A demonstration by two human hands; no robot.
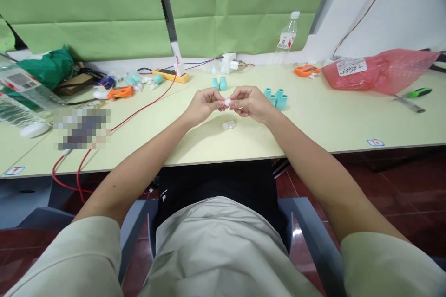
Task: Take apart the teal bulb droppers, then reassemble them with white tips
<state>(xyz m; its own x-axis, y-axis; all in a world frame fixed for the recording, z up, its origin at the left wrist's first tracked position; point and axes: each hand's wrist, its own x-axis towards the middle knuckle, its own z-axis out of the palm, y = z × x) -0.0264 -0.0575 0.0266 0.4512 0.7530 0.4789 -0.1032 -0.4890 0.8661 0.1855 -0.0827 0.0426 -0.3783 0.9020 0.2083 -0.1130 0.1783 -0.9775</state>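
My left hand (206, 106) and my right hand (251, 103) meet over the table, their fingertips pinching a small white plastic piece (227, 101) between them. Most of that piece is covered by the fingers. Just below it on the table lies a small clear plastic part (228, 125). Behind my hands stand two turquoise bulbs with white pointed tips (219, 82), side by side. To the right of my right hand is a cluster of several turquoise hollow bulbs (277, 99), upright with their openings facing up.
A red plastic bag (369, 74) and a green-handled tool (418, 93) lie at the right. An orange cutter (306, 71) and a clear bottle (287, 37) are at the back. A red cable (146, 107) crosses the left side, near a yellow power strip (170, 75) and water bottles (26, 81).
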